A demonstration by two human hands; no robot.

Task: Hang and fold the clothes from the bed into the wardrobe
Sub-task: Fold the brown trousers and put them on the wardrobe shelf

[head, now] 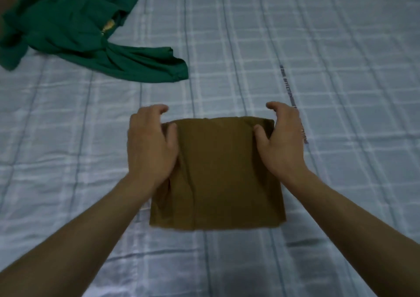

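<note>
A brown garment [222, 176] lies folded into a neat rectangle on the bed in front of me. My left hand [151, 142] grips its far left corner, thumb on top and fingers curled past the edge. At the far right corner my right hand [281, 135] holds the cloth the same way. A crumpled green garment [86, 37] lies unfolded at the far left of the bed, apart from both hands. The wardrobe is out of view.
The bed is covered by a pale blue checked sheet [318, 46] that fills the view. A line of dark printed text [293, 101] runs along the sheet to the right of my right hand.
</note>
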